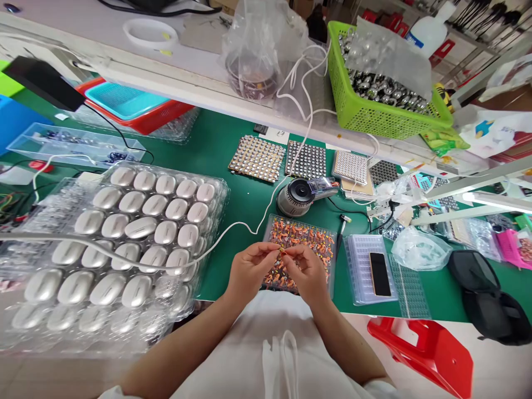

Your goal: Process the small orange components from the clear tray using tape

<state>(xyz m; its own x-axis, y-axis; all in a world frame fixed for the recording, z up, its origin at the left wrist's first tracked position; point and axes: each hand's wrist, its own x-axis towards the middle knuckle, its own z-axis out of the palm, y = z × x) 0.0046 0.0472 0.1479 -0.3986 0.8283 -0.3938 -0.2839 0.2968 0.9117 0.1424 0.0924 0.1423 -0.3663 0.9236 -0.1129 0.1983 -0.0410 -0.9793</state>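
Note:
Both hands meet over a clear tray (pixel 331 277) filled with small orange and yellow parts (pixel 316 239). My left hand (pixel 250 270) pinches a tiny yellowish piece between thumb and forefinger. From the other side, my right hand (pixel 308 274) closes its fingertips on the same piece, whose details are too small to make out. Behind the tray stands a round grey device (pixel 294 198) with a dark top. A small tool with a black handle (pixel 343 226) lies at the tray's right.
Stacked trays of silvery rounded cases (pixel 141 228) fill the left side. Component boards (pixel 257 158) lie at the back, below a shelf holding a green basket (pixel 386 113). To the right are a phone (pixel 379 274) on plastic trays and a black case (pixel 494 299). A white cable (pixel 236 223) crosses the table.

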